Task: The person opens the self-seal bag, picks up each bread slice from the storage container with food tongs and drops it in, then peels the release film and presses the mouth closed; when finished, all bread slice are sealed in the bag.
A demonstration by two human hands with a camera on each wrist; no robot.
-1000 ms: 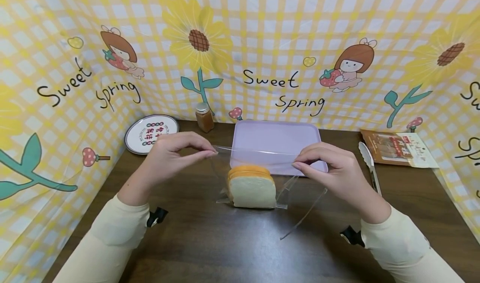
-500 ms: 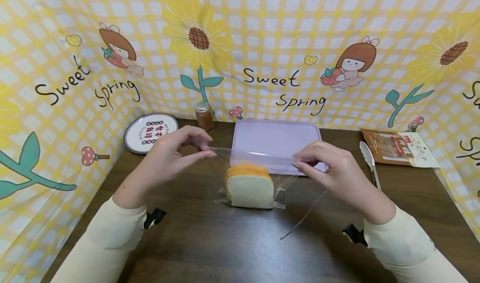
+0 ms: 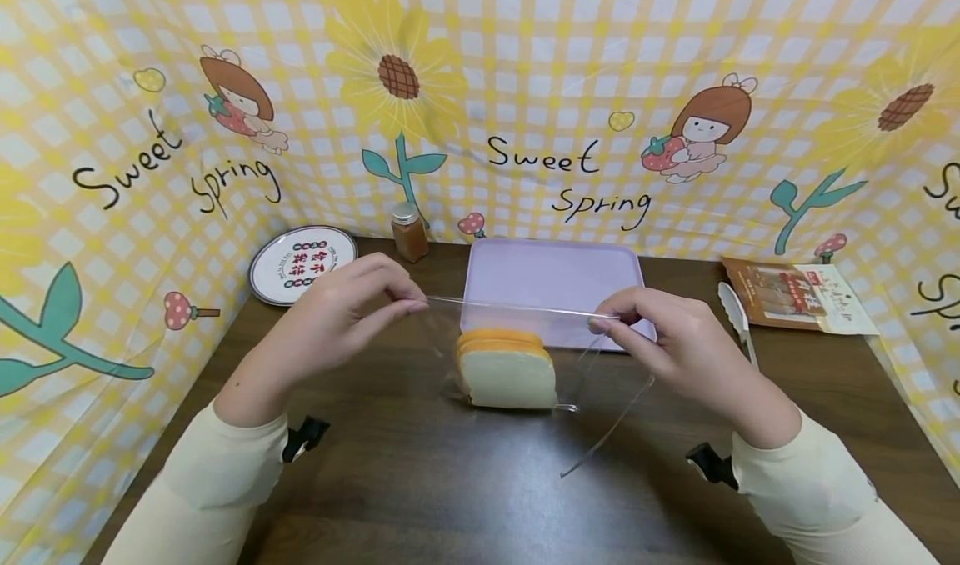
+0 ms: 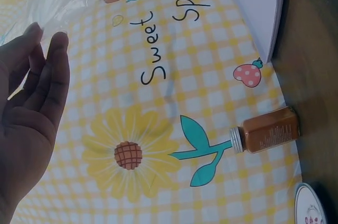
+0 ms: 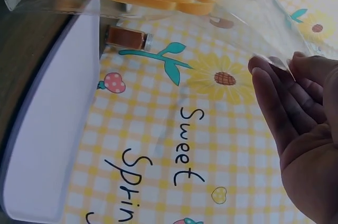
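A clear plastic bag point(image 3: 442, 323) with slices of toast bread point(image 3: 513, 379) inside hangs between my two hands. My left hand point(image 3: 352, 311) pinches the left end of its top edge between thumb and fingertips. At the right end, the thumb and fingers of my right hand point(image 3: 675, 336) pinch the same edge, which is stretched into a nearly straight line. The bread has orange crust and a pale face, and sits upright low in the bag, close over the table. In the right wrist view the bag point(image 5: 248, 20) runs from the bread to the pinching fingers.
A lilac tray point(image 3: 551, 273) lies behind the bread. A thin tie point(image 3: 606, 432) lies right of the bread. Farther back are a printed plate point(image 3: 262, 269), a jar point(image 3: 409, 236) of brown contents, tongs point(image 3: 737, 311) and a brown food packet point(image 3: 795, 298). Patterned cloth walls surround the table.
The bag's top edge has straightened between my hands. The bread first shifted slightly left, then back right, and now sits a little higher. Both hands kept their pinch.
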